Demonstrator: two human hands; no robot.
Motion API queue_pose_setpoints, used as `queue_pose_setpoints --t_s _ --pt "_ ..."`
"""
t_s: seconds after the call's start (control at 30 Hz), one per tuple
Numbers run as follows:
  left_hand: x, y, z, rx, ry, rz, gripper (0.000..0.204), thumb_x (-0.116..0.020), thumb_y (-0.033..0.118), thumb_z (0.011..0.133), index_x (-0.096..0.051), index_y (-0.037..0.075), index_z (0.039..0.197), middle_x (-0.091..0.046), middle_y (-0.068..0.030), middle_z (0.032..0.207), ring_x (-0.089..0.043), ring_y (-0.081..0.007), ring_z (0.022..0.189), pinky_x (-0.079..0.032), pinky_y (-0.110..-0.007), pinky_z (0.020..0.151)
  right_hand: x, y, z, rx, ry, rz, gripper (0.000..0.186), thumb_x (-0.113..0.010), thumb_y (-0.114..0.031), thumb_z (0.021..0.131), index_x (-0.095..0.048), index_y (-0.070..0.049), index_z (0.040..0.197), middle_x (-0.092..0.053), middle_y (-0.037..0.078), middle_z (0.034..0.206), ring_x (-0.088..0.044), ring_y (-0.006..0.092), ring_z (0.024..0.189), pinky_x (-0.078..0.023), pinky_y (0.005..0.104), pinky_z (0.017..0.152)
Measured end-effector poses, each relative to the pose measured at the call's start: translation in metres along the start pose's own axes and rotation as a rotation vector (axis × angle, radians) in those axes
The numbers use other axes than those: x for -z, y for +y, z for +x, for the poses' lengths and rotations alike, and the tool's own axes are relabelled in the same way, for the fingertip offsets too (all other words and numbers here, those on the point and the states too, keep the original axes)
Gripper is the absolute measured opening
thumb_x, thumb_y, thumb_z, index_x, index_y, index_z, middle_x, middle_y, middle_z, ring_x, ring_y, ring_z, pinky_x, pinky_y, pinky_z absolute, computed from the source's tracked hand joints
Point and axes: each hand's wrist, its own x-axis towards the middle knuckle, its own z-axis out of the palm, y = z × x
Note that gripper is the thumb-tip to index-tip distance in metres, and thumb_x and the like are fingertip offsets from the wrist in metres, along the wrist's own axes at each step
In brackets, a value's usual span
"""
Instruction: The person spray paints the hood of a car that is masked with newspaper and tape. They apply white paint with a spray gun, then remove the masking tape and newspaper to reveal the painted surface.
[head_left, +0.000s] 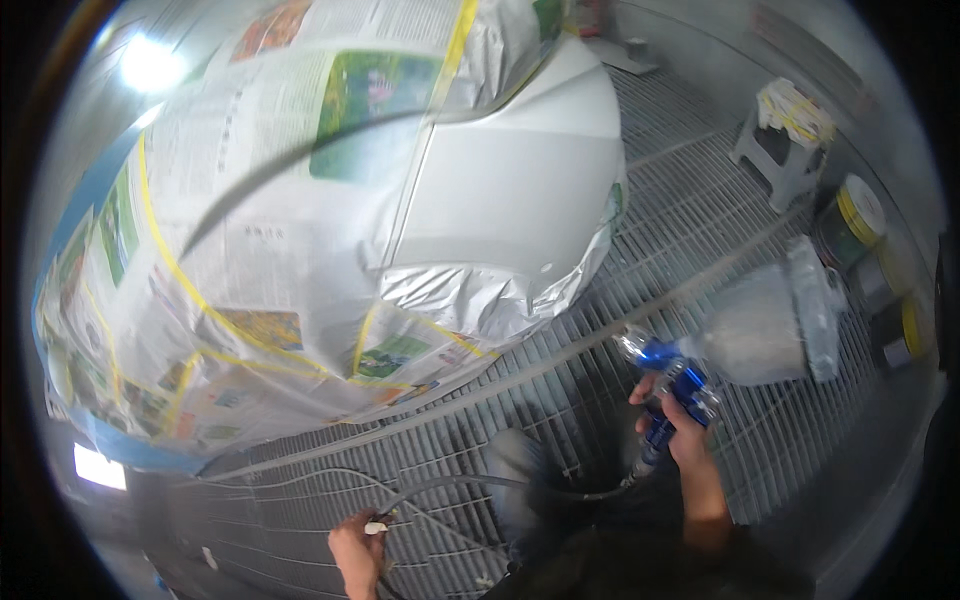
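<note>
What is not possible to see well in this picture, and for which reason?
All in the head view:
Vehicle: mostly hidden under taped paper; cut off by the upper edge.
Fill level in the spray gun cup: obscured by cloudy walls.
Right hand: fingers partly hidden by the spray gun.
White object at the left hand: too small to identify.

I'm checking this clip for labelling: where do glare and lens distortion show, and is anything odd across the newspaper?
Head view: glare from the lamp, upper left, with bright glints on the spray gun; head view: floor grating bends toward the edge; head view: a dark curved streak crosses the newspaper, shadow or object unclear.
</note>
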Motion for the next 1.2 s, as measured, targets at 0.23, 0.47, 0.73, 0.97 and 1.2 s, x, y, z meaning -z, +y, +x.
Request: queue_pose_setpoints --t_s 0.23,0.47,0.73,0.97,1.2 --pt "0.165 0.056 -0.006 0.148 0.03 0.046 0.024 -0.078 0.011 0.076 -0.073 -0.003 0.095 -0.069 -0.0243 0.077 -0.071 -0.0377 0.074 -0.053 -0.041 0.066 -0.084 -0.092 -0.007 -0.079 0.483 0.03 0.02 -0.064 -0.022 0.096 -0.067 -0.006 0.108 -0.068 0.005 0.096 -0.065 0.0143 0.088 -0.054 0.0299 0.057" --pt "0.33 0.099 -0.002 0.227 0.117 0.049 0.028 -0.079 0.01 0.076 -0.072 -0.007 0.097 -0.068 -0.0229 0.072 -0.07 -0.0299 0.067 -0.052 -0.037 0.067 -0.176 -0.184 -0.016 -0.133 0.66 0.115 0.016 -0.065 -0.02 0.095 -0.065 -0.008 0.104 -0.069 0.004 0.098 -0.065 0.0139 0.087 -0.055 0.0322 0.056" --pt "0.437 0.13 -0.006 0.163 0.035 0.103 0.028 -0.083 0.009 0.072 -0.073 -0.003 0.095 -0.07 -0.0208 0.074 -0.07 -0.0295 0.067 -0.052 -0.036 0.066 -0.206 -0.262 -0.042 -0.052 0.743 0.175 0.017 -0.063 -0.023 0.096 -0.065 -0.009 0.105 -0.068 0.001 0.097 -0.065 0.0121 0.087 -0.054 0.0316 0.058" --pt "0.466 0.116 -0.04 0.189 0.119 0.077 0.029 -0.081 0.009 0.074 -0.072 -0.005 0.097 -0.068 -0.0216 0.073 -0.068 -0.0278 0.067 -0.052 -0.036 0.066 -0.218 -0.255 -0.075 -0.197 0.904 0.247 0.009 -0.062 -0.018 0.094 -0.062 -0.012 0.101 -0.067 0.001 0.092 -0.065 0.0124 0.08 -0.053 0.0334 0.059" --pt "0.49 0.016 -0.04 0.213 0.228 0.067 0.028 -0.08 0.01 0.074 -0.072 -0.005 0.096 -0.067 -0.0217 0.07 -0.064 -0.0225 0.063 -0.05 -0.037 0.063 -0.28 -0.199 -0.097 -0.221 0.885 0.297 0.014 -0.066 -0.019 0.091 -0.063 -0.007 0.099 -0.067 0.004 0.089 -0.064 0.014 0.078 -0.054 0.0342 0.055"
